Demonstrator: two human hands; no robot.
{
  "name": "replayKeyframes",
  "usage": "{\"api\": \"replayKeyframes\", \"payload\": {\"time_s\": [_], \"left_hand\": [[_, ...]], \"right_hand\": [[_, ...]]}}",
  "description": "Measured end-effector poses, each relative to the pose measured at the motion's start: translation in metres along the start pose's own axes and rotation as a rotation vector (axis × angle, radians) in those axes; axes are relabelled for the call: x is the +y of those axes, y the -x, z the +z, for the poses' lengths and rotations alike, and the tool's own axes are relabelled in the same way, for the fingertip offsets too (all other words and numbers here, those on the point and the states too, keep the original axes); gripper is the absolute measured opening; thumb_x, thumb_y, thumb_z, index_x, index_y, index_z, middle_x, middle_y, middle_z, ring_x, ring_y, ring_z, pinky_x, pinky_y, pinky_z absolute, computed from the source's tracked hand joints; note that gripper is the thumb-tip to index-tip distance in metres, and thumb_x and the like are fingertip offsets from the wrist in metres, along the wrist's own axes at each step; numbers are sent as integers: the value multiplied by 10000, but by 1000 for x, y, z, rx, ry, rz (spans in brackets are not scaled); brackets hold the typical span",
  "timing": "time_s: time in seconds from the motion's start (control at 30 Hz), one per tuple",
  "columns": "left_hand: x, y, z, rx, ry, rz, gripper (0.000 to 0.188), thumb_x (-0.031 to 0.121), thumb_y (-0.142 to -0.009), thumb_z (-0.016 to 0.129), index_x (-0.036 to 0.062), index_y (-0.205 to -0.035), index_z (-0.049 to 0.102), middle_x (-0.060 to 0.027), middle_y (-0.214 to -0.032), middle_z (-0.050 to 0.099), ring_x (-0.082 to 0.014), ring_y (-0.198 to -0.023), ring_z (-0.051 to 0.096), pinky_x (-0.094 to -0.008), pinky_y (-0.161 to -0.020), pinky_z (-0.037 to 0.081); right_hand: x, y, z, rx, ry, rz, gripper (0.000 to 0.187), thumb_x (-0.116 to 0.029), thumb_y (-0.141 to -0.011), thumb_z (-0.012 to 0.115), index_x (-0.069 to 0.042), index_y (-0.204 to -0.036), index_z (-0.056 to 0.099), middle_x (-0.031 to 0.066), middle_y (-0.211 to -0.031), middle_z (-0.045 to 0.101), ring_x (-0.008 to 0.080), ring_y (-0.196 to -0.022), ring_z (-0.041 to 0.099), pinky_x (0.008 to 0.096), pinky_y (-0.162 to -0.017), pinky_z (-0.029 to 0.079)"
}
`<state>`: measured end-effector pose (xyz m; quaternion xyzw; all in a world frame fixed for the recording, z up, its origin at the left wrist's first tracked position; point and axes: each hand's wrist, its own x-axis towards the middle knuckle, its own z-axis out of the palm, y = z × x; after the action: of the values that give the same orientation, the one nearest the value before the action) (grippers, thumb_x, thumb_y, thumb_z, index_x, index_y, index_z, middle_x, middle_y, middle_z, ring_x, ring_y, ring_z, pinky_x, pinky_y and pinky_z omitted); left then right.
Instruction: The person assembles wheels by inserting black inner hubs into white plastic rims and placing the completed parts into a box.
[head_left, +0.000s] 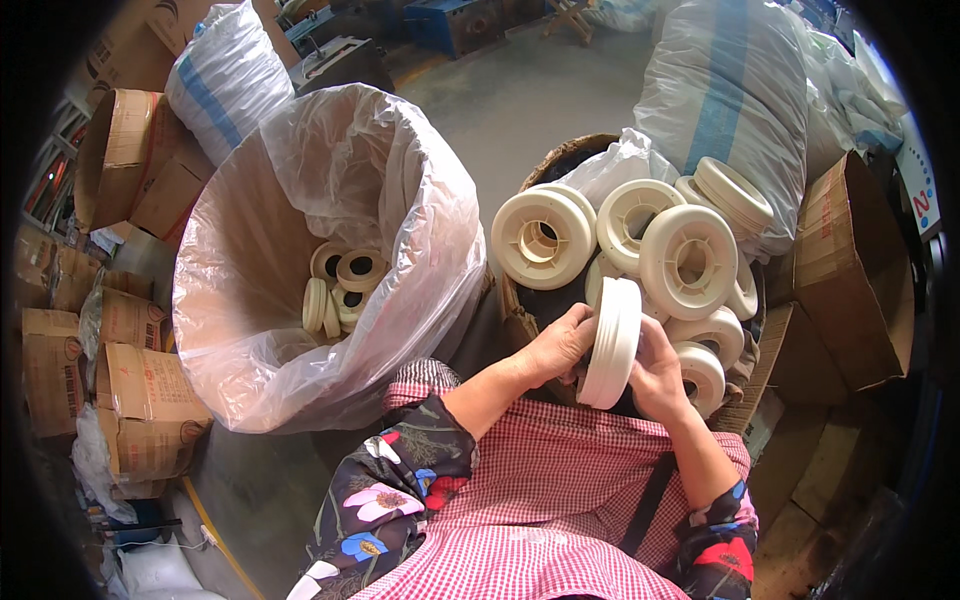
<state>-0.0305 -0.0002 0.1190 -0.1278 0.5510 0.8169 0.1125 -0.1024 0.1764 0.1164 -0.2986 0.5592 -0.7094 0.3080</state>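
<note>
A person's two bare hands hold a cream plastic ring (612, 345), shaped like a thick wheel, just right of centre in the frame. The ring stands nearly upright on edge, so its grooved rim faces the camera and its flat faces point left and right. The long axis of its outline runs from top to bottom, the upper end leaning slightly right; the axis through its hole runs roughly across the frame.

The left hand (562, 345) grips it from the left side, fingers curled against that face. The right hand (657, 372) grips the opposite side, its fingers partly hidden behind the ring.

Just beyond the hands, right of centre, similar cream rings (658, 262) are heaped at mixed angles in a dark-lined container (572, 152); several turn their open centres toward the camera.

Left of centre, a large clear plastic liner (235, 310) stands open, with a few cream rings (315, 305) at its bottom. White woven sacks with blue stripes (672, 85) stand at upper left and upper right. Cardboard boxes (152, 395) fill the left edge. The person wears a red-and-white checked apron (540, 470) and dark floral sleeves (385, 490).
</note>
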Motion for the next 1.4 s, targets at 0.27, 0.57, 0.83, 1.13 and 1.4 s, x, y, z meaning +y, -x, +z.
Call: {"api": "replayKeyframes", "payload": {"time_s": [0.27,0.57,0.83,1.13,1.4], "left_hand": [[-7,-7,-3,-18,-281,45,630,581,-897,476,27,-1193,437,-66,-768,578,-100,-453,500,-217,-345,374],[-25,-12,-14,-415,633,-180,417,356,-922,552,96,-1246,518,-42,-1044,634,-146,-897,654,-320,-732,576],[-26,-18,2,-182,417,-60,375,285,-941,527,52,-1234,530,-61,-1083,623,-158,-933,637,-310,-789,551],[-26,-20,-9,-380,531,-136,391,301,-938,544,40,-1227,527,-57,-1059,626,-137,-869,647,-289,-744,560],[-25,-19,-2,-446,585,-259,397,293,-941,544,40,-1244,513,-47,-1071,618,-125,-874,638,-284,-749,551]], "right_hand": [[-17,-5,-5,170,-301,447,490,-41,-809,676,-19,-1254,471,82,-1170,568,196,-1099,543,338,-962,444],[-32,0,8,-234,810,-543,266,53,-557,608,-124,-754,624,72,-1137,596,331,-1239,416,450,-1060,258],[-23,3,-1,-11,743,-465,385,74,-690,508,-75,-1026,622,160,-1188,494,362,-1142,460,447,-991,374],[-28,5,11,9,861,-628,394,-96,-676,674,-121,-1066,623,127,-1156,518,353,-1127,441,461,-974,361],[-42,5,2,-24,900,-773,367,-1,-597,684,-82,-954,661,125,-1074,595,328,-1007,552,428,-880,452]]}}
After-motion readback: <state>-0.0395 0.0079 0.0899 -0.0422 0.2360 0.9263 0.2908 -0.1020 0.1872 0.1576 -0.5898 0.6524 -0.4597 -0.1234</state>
